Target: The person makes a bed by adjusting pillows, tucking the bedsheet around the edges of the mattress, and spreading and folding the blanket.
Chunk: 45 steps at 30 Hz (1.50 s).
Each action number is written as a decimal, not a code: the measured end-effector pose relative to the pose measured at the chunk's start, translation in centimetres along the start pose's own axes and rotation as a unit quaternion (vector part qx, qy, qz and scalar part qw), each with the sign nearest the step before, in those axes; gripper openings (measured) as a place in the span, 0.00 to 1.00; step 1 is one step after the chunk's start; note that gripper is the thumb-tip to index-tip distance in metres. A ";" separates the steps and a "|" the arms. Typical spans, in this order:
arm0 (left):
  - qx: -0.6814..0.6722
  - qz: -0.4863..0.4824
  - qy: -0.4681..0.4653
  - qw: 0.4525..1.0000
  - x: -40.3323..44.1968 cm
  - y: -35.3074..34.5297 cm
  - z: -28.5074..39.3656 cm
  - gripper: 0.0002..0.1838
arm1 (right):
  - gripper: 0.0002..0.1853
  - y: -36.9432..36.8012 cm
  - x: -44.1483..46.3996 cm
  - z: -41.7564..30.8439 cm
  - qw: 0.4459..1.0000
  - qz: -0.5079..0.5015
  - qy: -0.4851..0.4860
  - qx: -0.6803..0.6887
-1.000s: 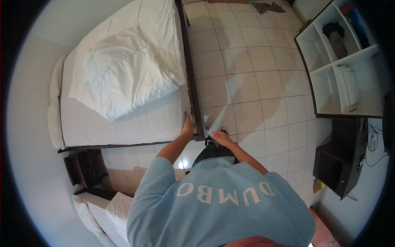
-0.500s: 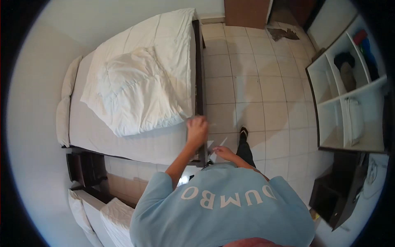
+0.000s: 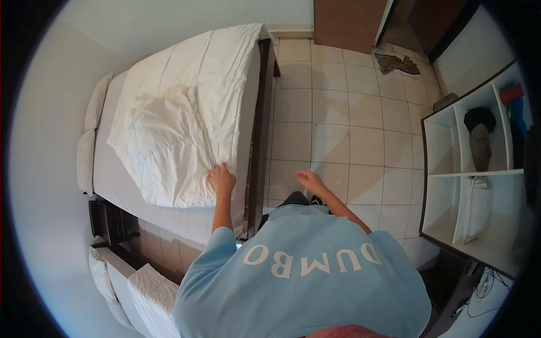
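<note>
A white duvet (image 3: 163,146) lies bunched and partly folded over on the bed (image 3: 115,169), which has a pale grey sheet. My left hand (image 3: 222,180) is at the duvet's near edge by the foot of the bed, its fingers bent onto the fabric and seemingly pinching it; the fingertips are partly hidden. Over the tiled floor, to the right of the bed frame (image 3: 257,135), my right hand (image 3: 310,181) hangs in the air with loosely extended fingers and nothing in it.
Two pillows (image 3: 93,107) rest at the bed's head. A second bed with white bedding (image 3: 149,293) stands at lower left, past a dark nightstand (image 3: 115,222). An open shelf unit (image 3: 442,176) holding clothes is on the right. A crumpled cloth (image 3: 397,63) lies near the doorway.
My left hand has moved left from the bed corner onto the duvet's edge. My right hand has risen away from the bed corner. The view has shifted, and both feet now sit closer under me.
</note>
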<state>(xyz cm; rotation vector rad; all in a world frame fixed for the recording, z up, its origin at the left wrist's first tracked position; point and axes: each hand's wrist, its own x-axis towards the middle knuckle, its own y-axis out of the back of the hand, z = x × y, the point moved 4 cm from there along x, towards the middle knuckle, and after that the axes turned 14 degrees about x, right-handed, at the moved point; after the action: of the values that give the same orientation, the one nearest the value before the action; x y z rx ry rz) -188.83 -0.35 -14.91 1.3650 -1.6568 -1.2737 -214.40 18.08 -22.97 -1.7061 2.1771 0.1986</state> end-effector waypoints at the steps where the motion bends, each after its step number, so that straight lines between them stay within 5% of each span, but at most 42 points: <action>1: -0.001 -0.029 0.019 0.999 0.4 0.4 0.2 0.21 | 0.16 -0.5 0.8 -0.1 1.000 -0.014 0.009 0.004; 4: -0.007 -0.168 0.068 0.983 3.3 0.6 0.7 0.20 | 0.16 -1.5 2.8 -0.3 0.994 -0.102 -0.033 0.006; 7: -0.046 -0.191 0.101 0.975 7.1 2.8 1.8 0.19 | 0.16 -0.8 6.4 -1.1 0.970 -0.221 -0.099 -0.031; 11: -0.141 0.063 0.068 0.986 15.7 6.3 4.6 0.24 | 0.17 2.6 15.4 -4.2 0.972 -0.166 -0.138 -0.088; 14: -0.141 0.106 0.054 0.983 23.9 7.4 6.8 0.31 | 0.18 5.1 22.7 -9.4 0.978 -0.136 -0.101 -0.121; 19: -0.204 0.011 0.041 0.978 38.2 7.2 10.2 0.41 | 0.20 7.9 34.7 -14.8 0.989 -0.117 -0.005 -0.087; 22: -0.154 -0.094 0.053 0.982 43.9 6.7 11.6 0.45 | 0.28 7.9 38.6 -19.1 0.980 -0.059 -0.184 0.057; 26: -0.144 -0.163 0.090 0.972 46.6 8.8 12.4 0.47 | 0.37 7.7 47.2 -21.0 0.944 -0.039 -0.220 0.242; 34: -0.166 -0.089 0.134 0.973 49.2 9.4 11.3 0.40 | 0.49 8.9 71.0 -24.6 0.840 0.013 -0.290 0.459; 39: -0.183 -0.132 0.215 0.950 51.1 10.7 10.9 0.35 | 0.33 8.8 81.5 -23.8 0.862 -0.020 -0.215 0.459; 45: -0.217 -0.178 0.280 0.918 53.4 11.1 10.1 0.29 | 0.30 9.4 83.6 -24.8 0.864 0.007 -0.245 0.439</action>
<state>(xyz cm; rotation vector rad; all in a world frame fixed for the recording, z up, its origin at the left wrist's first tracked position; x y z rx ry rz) -215.68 -48.81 -13.34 1.5879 -0.7071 -1.1945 -245.18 -63.60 -31.93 -0.9681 1.5158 -0.2969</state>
